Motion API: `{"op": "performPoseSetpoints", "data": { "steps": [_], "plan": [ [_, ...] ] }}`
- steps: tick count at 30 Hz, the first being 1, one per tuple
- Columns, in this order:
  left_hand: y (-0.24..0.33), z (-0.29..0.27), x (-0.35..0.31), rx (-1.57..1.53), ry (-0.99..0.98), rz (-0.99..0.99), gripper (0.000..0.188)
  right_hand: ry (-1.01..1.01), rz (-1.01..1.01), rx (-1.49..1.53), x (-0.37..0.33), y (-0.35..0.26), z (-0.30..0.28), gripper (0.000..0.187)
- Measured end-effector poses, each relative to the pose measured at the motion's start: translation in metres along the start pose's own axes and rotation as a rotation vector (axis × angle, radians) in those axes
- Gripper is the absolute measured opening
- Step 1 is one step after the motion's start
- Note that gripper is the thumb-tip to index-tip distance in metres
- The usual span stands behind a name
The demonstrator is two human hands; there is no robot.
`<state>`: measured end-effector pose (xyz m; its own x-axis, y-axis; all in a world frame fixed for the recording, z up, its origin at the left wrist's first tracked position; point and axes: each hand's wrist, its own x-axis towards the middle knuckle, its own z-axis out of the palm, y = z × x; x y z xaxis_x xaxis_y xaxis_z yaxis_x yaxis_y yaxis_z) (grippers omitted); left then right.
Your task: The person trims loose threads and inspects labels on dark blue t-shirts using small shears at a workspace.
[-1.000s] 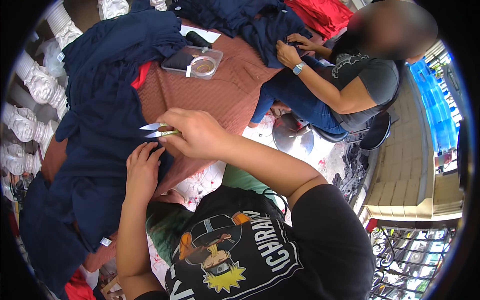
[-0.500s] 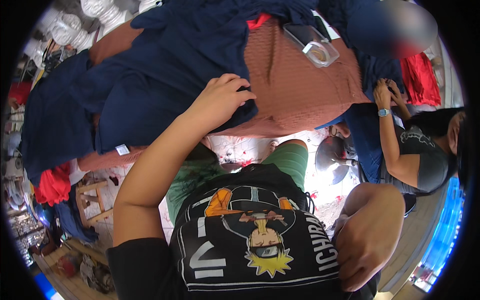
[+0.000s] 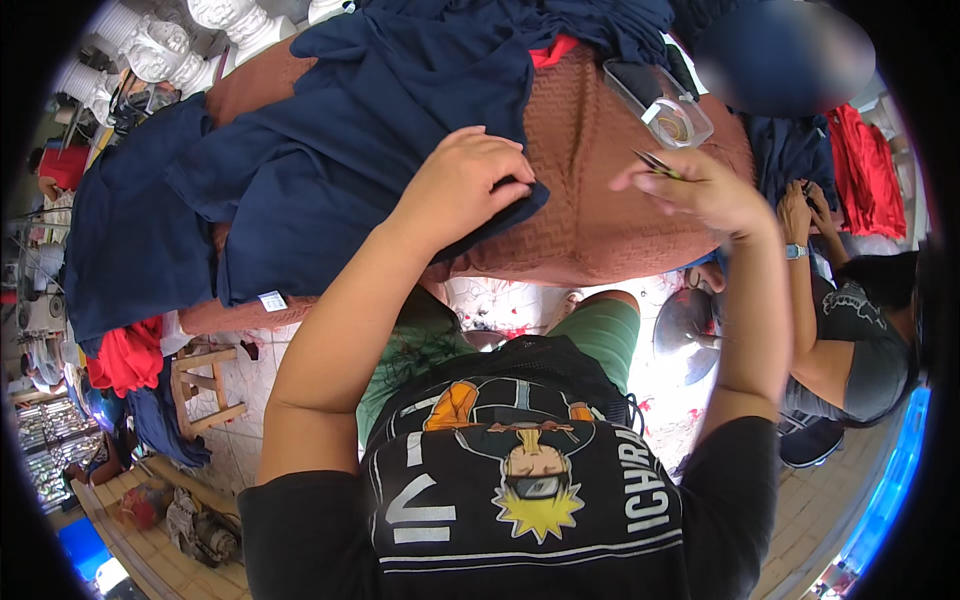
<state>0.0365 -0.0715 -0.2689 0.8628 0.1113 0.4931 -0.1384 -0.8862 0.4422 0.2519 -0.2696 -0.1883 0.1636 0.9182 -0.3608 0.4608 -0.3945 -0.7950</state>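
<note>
My left hand (image 3: 465, 182) is closed on the near right corner of a navy blue garment (image 3: 350, 130), thumb and fingers pinching its edge. The garment lies spread over a table with a textured brown cover (image 3: 590, 190). To the right, my right hand (image 3: 715, 195) hovers over the cover, slightly blurred. Small thread snips (image 3: 657, 165) with dark pointed blades and a yellowish part are held in it, the tips toward the left. A gap of brown cover separates the snips from the garment.
A clear plastic box (image 3: 675, 120) with a ring-shaped roll inside lies beyond my right hand. At the right a co-worker (image 3: 845, 340) handles navy cloth, beside red cloth (image 3: 865, 170). White busts (image 3: 160, 50) stand far left. A wooden stool (image 3: 205, 385) is below the table's left end.
My right hand has risen from near my body to above the table, with the snips now visible. My left hand keeps its hold on the garment's edge. The whole view has shifted slightly.
</note>
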Motion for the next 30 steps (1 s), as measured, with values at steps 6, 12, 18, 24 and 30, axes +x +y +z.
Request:
{"op": "performPoseSetpoints", "data": {
  "steps": [6, 12, 18, 24, 30],
  "plan": [
    [0.010, -0.021, 0.004, 0.031, -0.094, -0.061, 0.015, 0.014, 0.019, 0.570, 0.055, 0.001, 0.086, 0.049],
    [0.032, -0.025, 0.002, 0.018, 0.094, -0.079, 0.019, 0.071, -0.102, 1.015, 0.057, 0.010, 0.108, 0.018],
    [0.060, 0.008, -0.044, -0.047, 0.246, -0.003, 0.028, 0.148, -0.144, 1.270, 0.047, 0.017, 0.126, 0.019],
    [0.059, 0.006, -0.041, -0.285, 0.333, -0.151, 0.032, 0.157, -0.121, 1.250, 0.034, 0.020, 0.128, 0.024],
    [0.061, 0.013, -0.034, -0.217, 0.346, -0.237, 0.027, 0.288, -0.099, 1.102, 0.025, 0.008, 0.128, 0.019]
  ]
}}
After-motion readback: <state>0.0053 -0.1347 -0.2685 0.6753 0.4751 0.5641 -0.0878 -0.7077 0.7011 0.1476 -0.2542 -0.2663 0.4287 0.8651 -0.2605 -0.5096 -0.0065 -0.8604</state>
